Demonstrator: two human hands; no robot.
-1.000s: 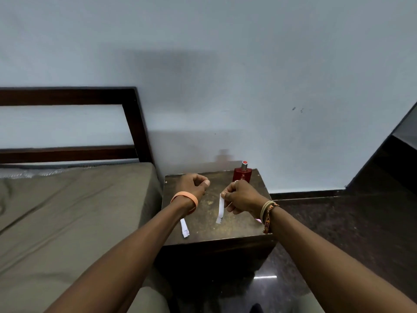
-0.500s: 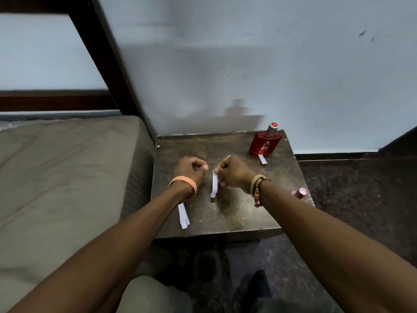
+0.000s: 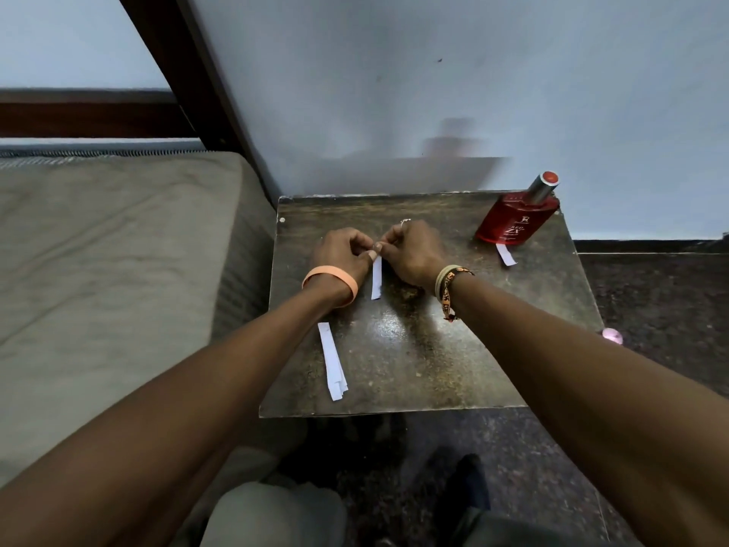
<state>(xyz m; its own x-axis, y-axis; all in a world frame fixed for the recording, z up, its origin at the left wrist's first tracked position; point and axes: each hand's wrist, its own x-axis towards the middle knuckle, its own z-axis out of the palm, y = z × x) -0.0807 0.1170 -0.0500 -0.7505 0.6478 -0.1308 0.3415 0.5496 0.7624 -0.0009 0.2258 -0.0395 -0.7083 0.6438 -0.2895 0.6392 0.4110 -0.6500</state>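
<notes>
Over the middle of a dark worn side table (image 3: 434,369), my left hand (image 3: 341,250) and my right hand (image 3: 414,248) meet fingertip to fingertip. Both pinch the top end of a narrow white paper strip (image 3: 376,280) that hangs down between them. A small stack of similar white strips (image 3: 332,361) lies on the table under my left forearm. One more strip (image 3: 506,254) lies in front of a red perfume bottle (image 3: 516,219) at the table's back right corner.
A bed with a grey-brown mattress (image 3: 118,270) and a dark wooden headboard (image 3: 189,73) stands to the left of the table. A pale wall is behind. A small pink object (image 3: 612,335) sits at the table's right edge. Dark floor lies to the right and below.
The view has tilted down and moved closer to the table. My left hand has come over to the strip, which only my right hand held before; both now pinch its top.
</notes>
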